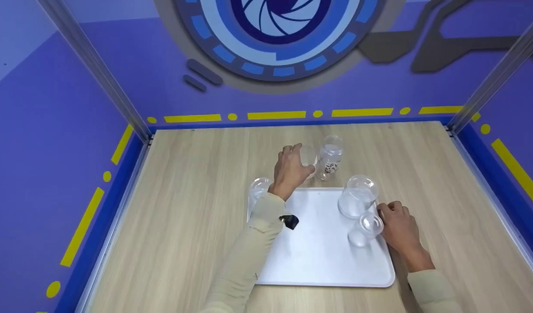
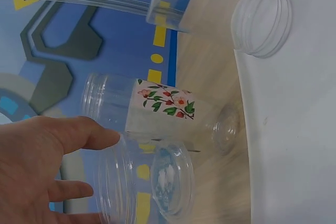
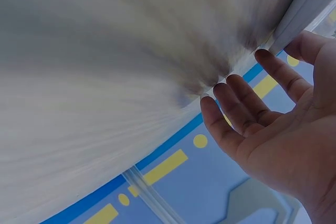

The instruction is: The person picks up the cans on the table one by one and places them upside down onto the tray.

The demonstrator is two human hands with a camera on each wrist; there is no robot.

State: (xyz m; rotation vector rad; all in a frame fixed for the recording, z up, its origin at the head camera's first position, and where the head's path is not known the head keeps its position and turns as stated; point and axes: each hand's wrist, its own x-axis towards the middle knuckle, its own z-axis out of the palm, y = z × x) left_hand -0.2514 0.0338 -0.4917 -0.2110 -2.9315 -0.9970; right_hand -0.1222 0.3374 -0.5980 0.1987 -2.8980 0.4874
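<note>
Right fingers: right hand (image 1: 400, 228) lay at the tray's right edge, fingers loosely bent, slightly apart, tips down at the tabletop; thumb contact with tray, couldn't tell.
Left fingers: left hand (image 1: 289, 169) gripped the plain jar (image 1: 309, 155) near its rim, thumb on the near side, fingers bent round the far side.
Sleeves: beige, both arms; black device (image 1: 289, 221) sat at the left wrist.
Tray: white tray (image 1: 309, 261), rounded corners, lay flat.
Small jar: narrow clear small jar (image 1: 365, 230) stood on the tray, right side, next to the right hand.
Large jar: wide clear large jar (image 1: 357, 198) stood just behind it.
Corner jar: clear corner jar (image 1: 260, 187) was at the far left corner, partly behind the left arm.
Plain jar: colourless, see-through, ridged rim, round base, upright; was past the tray's far edge. Base on table or lifted, couldn't tell.
Flowered jar: taller, clear flowered jar (image 2: 165, 100), pink-red blossoms and green leaves on a pale band; stood upright just right of the plain jar.
Table: pale wood-grain table (image 1: 196, 174).
Back wall: blue-purple back wall (image 1: 131, 65), yellow dashes and dots, round emblem.
</note>
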